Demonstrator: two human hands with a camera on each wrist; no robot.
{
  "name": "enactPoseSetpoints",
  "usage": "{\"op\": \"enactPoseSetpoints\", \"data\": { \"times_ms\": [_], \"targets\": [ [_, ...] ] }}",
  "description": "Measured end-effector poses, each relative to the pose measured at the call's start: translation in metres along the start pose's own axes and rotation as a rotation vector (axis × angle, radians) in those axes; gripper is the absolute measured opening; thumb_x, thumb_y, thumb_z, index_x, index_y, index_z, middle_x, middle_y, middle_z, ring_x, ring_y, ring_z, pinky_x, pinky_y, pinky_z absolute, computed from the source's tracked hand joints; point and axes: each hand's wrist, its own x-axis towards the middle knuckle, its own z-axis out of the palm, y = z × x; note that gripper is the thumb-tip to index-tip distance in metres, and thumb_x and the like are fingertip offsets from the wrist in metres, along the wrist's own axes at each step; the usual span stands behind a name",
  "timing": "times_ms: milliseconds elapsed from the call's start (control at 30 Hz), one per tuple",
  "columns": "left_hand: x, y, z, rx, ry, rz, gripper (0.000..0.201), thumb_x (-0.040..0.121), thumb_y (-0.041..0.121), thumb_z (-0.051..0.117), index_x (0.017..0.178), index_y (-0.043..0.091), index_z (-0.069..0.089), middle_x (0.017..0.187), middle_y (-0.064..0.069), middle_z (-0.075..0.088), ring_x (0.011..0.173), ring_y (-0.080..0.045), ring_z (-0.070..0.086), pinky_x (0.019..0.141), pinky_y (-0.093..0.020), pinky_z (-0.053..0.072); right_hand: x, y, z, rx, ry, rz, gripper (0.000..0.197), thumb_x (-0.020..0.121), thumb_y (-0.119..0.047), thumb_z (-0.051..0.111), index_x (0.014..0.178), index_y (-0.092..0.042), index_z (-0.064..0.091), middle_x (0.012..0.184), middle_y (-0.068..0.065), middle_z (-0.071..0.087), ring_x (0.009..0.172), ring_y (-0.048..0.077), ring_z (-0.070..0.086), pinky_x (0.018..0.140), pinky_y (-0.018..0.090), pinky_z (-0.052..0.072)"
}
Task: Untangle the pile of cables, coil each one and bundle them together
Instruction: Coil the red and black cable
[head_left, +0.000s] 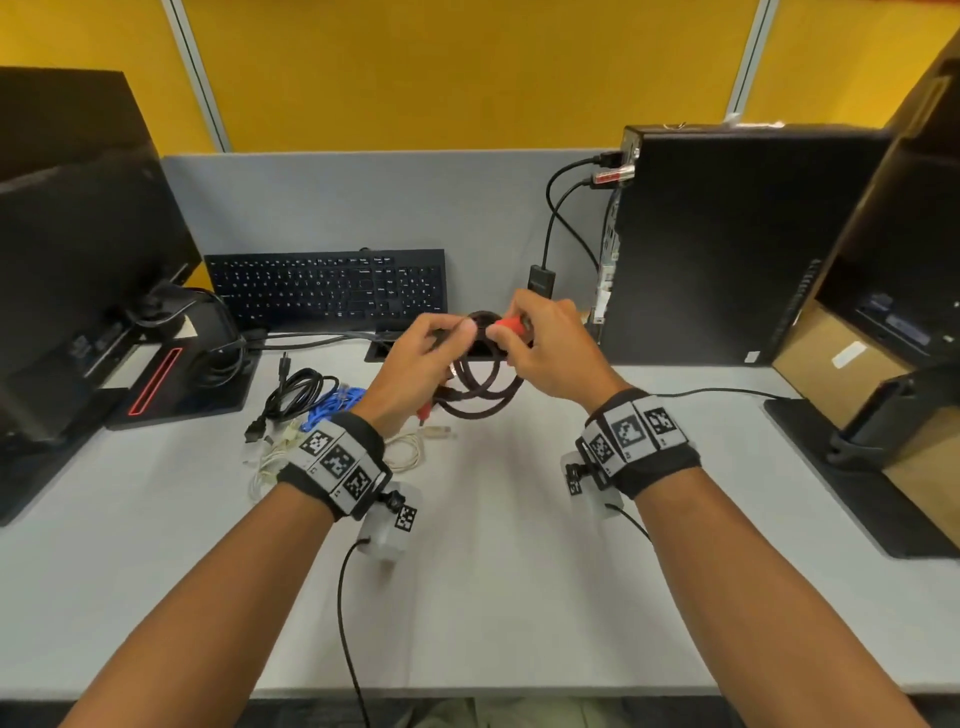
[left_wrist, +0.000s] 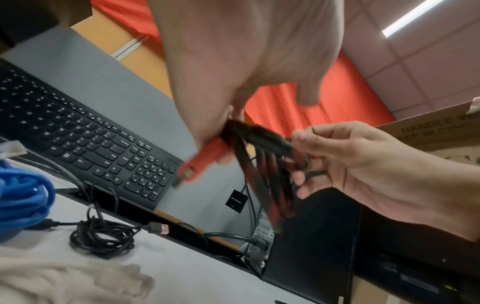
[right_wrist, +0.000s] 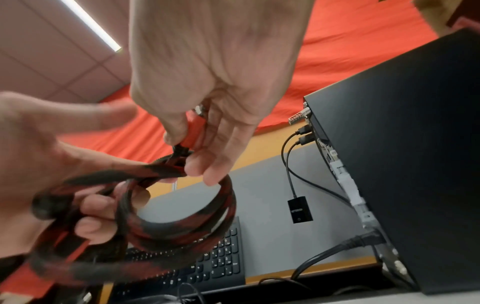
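Braided red-black cable (head_left: 480, 387), looped between both hands (head_left: 415, 364).

both hands (head_left: 488, 348) raised, fingers curled (gripping)

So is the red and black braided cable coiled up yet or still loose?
Coiled: the red and black braided cable hangs in several stacked loops between the left hand and the right hand, which pinches its red plug.

Even, bright light from a ceiling strip light (right_wrist: 91, 24); wrist views show motion blur, and edges bow.
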Motion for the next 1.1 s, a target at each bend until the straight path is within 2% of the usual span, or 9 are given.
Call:
{"op": "enactPoseSetpoints", "data": {
  "times_ms": [200, 333, 533, 633, 700, 767, 867, 1033, 1100],
  "targets": [
    [0.003, 0.000, -0.002, 0.149, 0.091, 0.235, 0.022, 0.096, 0.036, 0.061, 0.115, 0.034, 0.071, 0.104, 0.009, 0.075, 0.101, -0.013, 0.070, 0.091, -0.038, 0.056, 0.003, -0.011, -0.010, 0.170, 0.102, 0.065, 0.034, 0.101, -0.031, 0.060, 0.083, -0.003, 0.057, 0.074, 0.022, 0.064, 0.063, 0.036, 0.062, 0.063, 0.048, 0.056],
    [0.004, 0.010, -0.005, -0.086, -0.047, 0.188, 0.027, 0.098, 0.025, 0.061, 0.123, 0.033, 0.069, 0.117, 0.002, 0.074, 0.111, -0.018, 0.069, 0.094, -0.032, 0.056, 0.006, -0.004, -0.025, 0.343, 0.175, 0.189, 0.042, 0.103, -0.031, 0.058, 0.086, 0.007, 0.058, 0.063, 0.009, 0.057, 0.052, 0.017, 0.053, 0.051, 0.037, 0.046],
    [0.004, 0.016, 0.005, -0.041, -0.018, 0.088, 0.020, 0.088, 0.026, 0.076, 0.104, 0.015, 0.077, 0.087, -0.005, 0.076, 0.068, -0.012, 0.069, 0.059, -0.020, 0.053, 0.001, -0.006, -0.028, 0.569, 0.215, 0.206, 0.032, 0.105, -0.029, 0.056, 0.081, -0.007, 0.053, 0.060, 0.005, 0.051, 0.048, 0.018, 0.048, 0.049, 0.036, 0.046],
    [0.008, 0.015, 0.006, -0.277, 0.029, -0.037, 0.014, 0.090, 0.019, 0.072, 0.095, 0.006, 0.074, 0.070, -0.004, 0.072, 0.051, -0.009, 0.059, 0.046, -0.018, 0.040, 0.000, -0.011, -0.018, 0.509, 0.175, 0.237, 0.031, 0.103, -0.039, 0.056, 0.093, -0.010, 0.056, 0.093, 0.009, 0.069, 0.088, 0.026, 0.069, 0.080, 0.046, 0.060],
    [0.012, 0.015, 0.008, -0.383, 0.051, -0.063, 0.011, 0.090, 0.019, 0.070, 0.093, 0.008, 0.073, 0.070, -0.004, 0.072, 0.055, -0.013, 0.064, 0.049, -0.023, 0.045, -0.002, -0.013, -0.009, 0.507, 0.018, 0.272, 0.031, 0.098, -0.046, 0.061, 0.111, -0.018, 0.058, 0.111, 0.002, 0.070, 0.104, 0.017, 0.068, 0.090, 0.041, 0.057],
    [0.014, 0.014, 0.012, -0.397, 0.066, -0.063, 0.011, 0.085, 0.022, 0.070, 0.089, 0.015, 0.078, 0.082, -0.012, 0.076, 0.072, -0.024, 0.072, 0.063, -0.031, 0.053, -0.003, -0.015, -0.002, 0.594, -0.111, 0.280, 0.035, 0.096, -0.039, 0.068, 0.122, -0.017, 0.058, 0.111, 0.004, 0.072, 0.094, 0.016, 0.074, 0.081, 0.038, 0.062],
    [0.013, 0.008, 0.014, -0.315, 0.227, -0.080, 0.015, 0.085, 0.017, 0.068, 0.076, 0.017, 0.079, 0.079, -0.009, 0.077, 0.070, -0.021, 0.074, 0.060, -0.031, 0.056, -0.001, -0.017, 0.001, 0.522, -0.130, 0.277, 0.023, 0.100, -0.011, 0.062, 0.122, -0.012, 0.059, 0.103, 0.012, 0.072, 0.073, 0.018, 0.075, 0.069, 0.035, 0.065],
    [0.016, 0.002, 0.021, -0.246, 0.430, -0.073, 0.010, 0.092, 0.013, 0.067, 0.093, 0.004, 0.071, 0.090, -0.025, 0.071, 0.083, -0.042, 0.068, 0.079, -0.050, 0.057, 0.002, -0.031, 0.012, 0.444, -0.202, 0.250, 0.043, 0.098, 0.003, 0.048, 0.135, -0.017, 0.046, 0.098, 0.009, 0.062, 0.079, 0.022, 0.067, 0.083, 0.044, 0.062],
    [0.014, 0.003, 0.023, -0.373, 0.387, -0.147, 0.011, 0.097, 0.017, 0.063, 0.092, 0.009, 0.069, 0.080, -0.020, 0.067, 0.069, -0.033, 0.062, 0.066, -0.042, 0.051, 0.008, -0.035, 0.012, 0.651, -0.189, 0.283, 0.047, 0.097, 0.004, 0.045, 0.140, -0.016, 0.047, 0.086, 0.010, 0.058, 0.066, 0.016, 0.058, 0.074, 0.040, 0.058]
  ]
}}
